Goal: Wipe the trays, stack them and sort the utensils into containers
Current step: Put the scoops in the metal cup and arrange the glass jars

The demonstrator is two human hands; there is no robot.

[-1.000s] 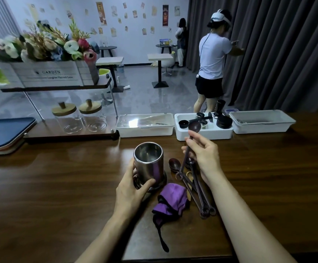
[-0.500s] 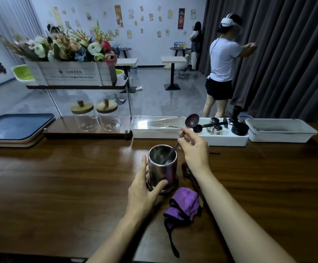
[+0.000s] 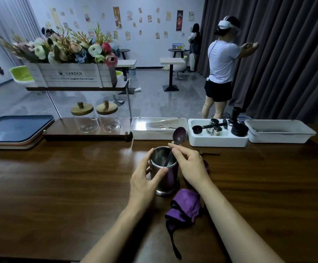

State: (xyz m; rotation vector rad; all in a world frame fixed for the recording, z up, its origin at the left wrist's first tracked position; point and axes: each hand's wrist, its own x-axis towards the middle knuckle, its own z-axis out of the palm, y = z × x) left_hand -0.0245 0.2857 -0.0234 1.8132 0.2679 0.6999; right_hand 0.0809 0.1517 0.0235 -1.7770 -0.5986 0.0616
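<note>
A steel cup [image 3: 164, 173] stands upright on the brown table, and my left hand [image 3: 144, 181] grips its side. A dark spoon [image 3: 179, 134] stands handle-down inside the cup, its bowl sticking up above the rim. My right hand [image 3: 189, 164] pinches the spoon's handle just over the rim. More dark utensils lie behind my right hand, mostly hidden; one end [image 3: 210, 154] shows. A purple cloth [image 3: 185, 209] lies crumpled in front of the cup. Stacked trays [image 3: 15, 130], the top one blue, sit at the far left.
Three white bins line the table's back edge: a lidded one [image 3: 158, 128], one [image 3: 218, 137] holding black and steel coffee tools, and a shallow one [image 3: 279, 130]. A shelf with two glass jars [image 3: 95, 118] and a flower box [image 3: 69, 76] stands at back left. A person stands beyond the table.
My right hand has lifted the spoon off the table and lowered its handle into the cup. The left hand has stayed on the cup throughout. The view shifted slightly.
</note>
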